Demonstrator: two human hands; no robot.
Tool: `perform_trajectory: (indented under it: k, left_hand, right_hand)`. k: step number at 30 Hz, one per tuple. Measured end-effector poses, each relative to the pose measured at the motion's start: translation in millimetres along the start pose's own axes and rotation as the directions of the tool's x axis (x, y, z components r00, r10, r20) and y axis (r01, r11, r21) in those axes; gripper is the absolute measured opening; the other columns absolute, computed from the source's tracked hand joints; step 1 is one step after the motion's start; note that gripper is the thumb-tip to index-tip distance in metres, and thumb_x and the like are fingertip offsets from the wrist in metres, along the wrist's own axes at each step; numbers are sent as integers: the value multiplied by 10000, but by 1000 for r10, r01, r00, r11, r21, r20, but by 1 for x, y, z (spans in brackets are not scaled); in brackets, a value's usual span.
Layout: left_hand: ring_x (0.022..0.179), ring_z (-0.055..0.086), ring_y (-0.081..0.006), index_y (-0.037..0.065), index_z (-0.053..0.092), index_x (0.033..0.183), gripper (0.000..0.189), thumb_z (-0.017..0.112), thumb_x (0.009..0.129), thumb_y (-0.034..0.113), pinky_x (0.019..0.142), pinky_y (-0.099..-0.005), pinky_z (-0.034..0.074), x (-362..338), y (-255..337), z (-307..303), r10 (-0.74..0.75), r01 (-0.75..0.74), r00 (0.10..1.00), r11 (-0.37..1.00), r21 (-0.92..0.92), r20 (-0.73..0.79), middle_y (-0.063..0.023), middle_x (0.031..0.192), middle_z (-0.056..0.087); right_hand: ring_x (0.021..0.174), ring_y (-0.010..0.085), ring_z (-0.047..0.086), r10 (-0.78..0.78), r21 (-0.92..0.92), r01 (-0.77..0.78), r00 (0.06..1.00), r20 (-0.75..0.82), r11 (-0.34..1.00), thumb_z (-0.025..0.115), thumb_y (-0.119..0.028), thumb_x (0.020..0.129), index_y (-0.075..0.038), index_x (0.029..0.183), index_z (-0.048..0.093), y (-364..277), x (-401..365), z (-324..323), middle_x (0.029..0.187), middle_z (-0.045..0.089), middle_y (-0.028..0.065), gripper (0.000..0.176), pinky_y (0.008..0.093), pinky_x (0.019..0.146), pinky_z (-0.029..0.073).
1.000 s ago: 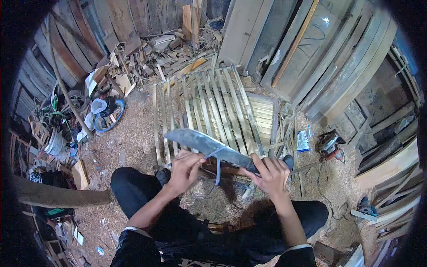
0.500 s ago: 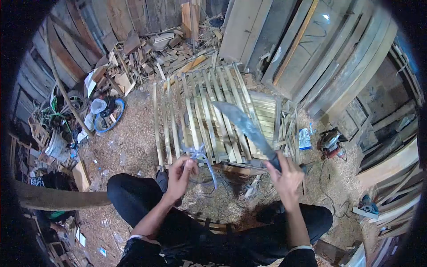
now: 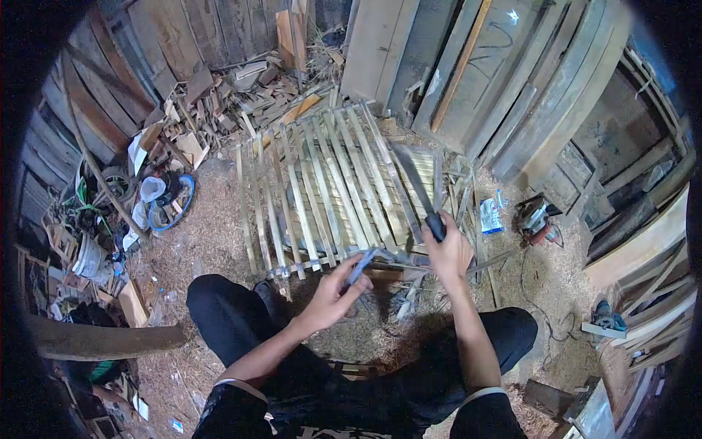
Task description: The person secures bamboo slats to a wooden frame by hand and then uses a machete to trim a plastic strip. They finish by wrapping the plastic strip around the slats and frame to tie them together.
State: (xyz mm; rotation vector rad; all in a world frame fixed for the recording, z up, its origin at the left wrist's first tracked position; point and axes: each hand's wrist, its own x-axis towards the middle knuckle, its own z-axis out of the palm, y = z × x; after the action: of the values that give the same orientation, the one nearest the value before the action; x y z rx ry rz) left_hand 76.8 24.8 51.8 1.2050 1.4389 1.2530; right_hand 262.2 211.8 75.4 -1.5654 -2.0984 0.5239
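Note:
My right hand (image 3: 450,254) is closed round the black handle of a machete (image 3: 415,179). Its blade points up and away, over the right side of a row of narrow wooden slats (image 3: 295,192). Between the fingers and thumb of my left hand (image 3: 335,298) is a bluish-grey strip (image 3: 360,266), perhaps a strap or cord. The strip rises toward the near ends of the slats; where its far end lies is hard to make out. Several slats lie side by side, with more pale strips stacked beneath on the right.
A heap of wood scraps (image 3: 248,99) lies at the back. To the left are a blue-rimmed basin (image 3: 189,203) and a white bucket (image 3: 89,256). A red power tool (image 3: 542,228) and a blue-white packet (image 3: 491,215) sit right. Planks (image 3: 380,55) lean behind.
The machete has swung more upright and nearer, and my right hand moved slightly up and left. My left hand shifted right with the strip. The whole view has turned slightly.

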Motion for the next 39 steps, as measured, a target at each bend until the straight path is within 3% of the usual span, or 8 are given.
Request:
perform_trajectory:
  k: [5, 8, 13, 26, 28, 31, 34, 39]
  left_hand:
    - [746, 688, -135, -1, 435, 1503, 473, 547, 1061, 125, 716, -304, 539, 0, 11, -3, -163, 159, 985, 984, 75, 50, -89, 892, 750]
    - [787, 715, -144, -9, 428, 1503, 474, 545, 1061, 116, 767, -326, 547, 0, -7, 0, 24, -24, 1000, 994, 110, 6, -91, 850, 746]
    - [821, 730, -160, -38, 422, 1493, 497, 573, 1065, 163, 808, -336, 544, 1, -3, 1, -25, 23, 999, 998, 58, 25, -104, 832, 743]
    - [776, 635, -97, -73, 371, 1519, 571, 581, 1073, 214, 744, -286, 498, -5, 3, -3, -83, 89, 995, 989, -120, 47, -60, 813, 741]
    - [725, 611, -87, -59, 368, 1528, 568, 578, 1075, 212, 692, -275, 485, -3, 7, -5, -101, 107, 994, 986, -127, 46, -59, 815, 737]
    - [629, 549, -61, -20, 358, 1549, 563, 570, 1078, 206, 588, -249, 442, -5, -1, -8, -107, 118, 992, 970, -214, 65, -56, 822, 728]
    - [564, 487, -34, 26, 337, 1573, 567, 562, 1081, 197, 510, -223, 391, -4, 0, -7, -100, 126, 990, 948, -291, 103, -57, 828, 718]
    - [509, 466, -50, 75, 244, 1616, 608, 521, 1102, 244, 480, -223, 377, -3, 0, -9, -144, 186, 978, 927, -325, 150, -94, 842, 718]
  right_hand:
    - [868, 427, 712, -72, -116, 68, 997, -24, 991, 724, -201, 862, -54, 1359, 573, 18, 12, 14, 959, 721, 235, 540, 539, 751, 545]
    - [863, 437, 705, -61, -159, 65, 998, 32, 985, 724, -156, 874, -45, 1387, 547, 22, 11, 24, 953, 710, 240, 554, 546, 750, 547]
    - [976, 428, 645, -303, -283, 272, 950, -72, 920, 691, -77, 902, -13, 1395, 536, 27, 14, 45, 1000, 690, 244, 521, 506, 866, 528]
    - [1094, 386, 586, -418, -256, 378, 900, -122, 890, 672, -118, 939, -30, 1379, 572, 2, 2, 22, 1174, 664, 204, 460, 504, 980, 451]
    - [1113, 367, 585, -600, 134, 600, 798, -46, 788, 712, -218, 940, -84, 1368, 614, -22, -7, 0, 1165, 683, 162, 459, 489, 948, 445]
    - [1080, 288, 616, -666, 524, 518, 734, 134, 676, 751, -290, 910, -133, 1249, 709, -41, -37, -2, 1113, 724, 94, 377, 457, 901, 445]
    - [980, 213, 667, -780, 443, 665, 608, 146, 601, 810, -229, 857, -93, 1048, 768, -31, -40, 11, 1034, 758, 59, 239, 351, 905, 448]
    - [910, 207, 665, -716, 288, 690, 698, -20, 664, 777, -192, 875, -103, 920, 778, -26, -26, -12, 958, 759, 26, 99, 394, 832, 453]
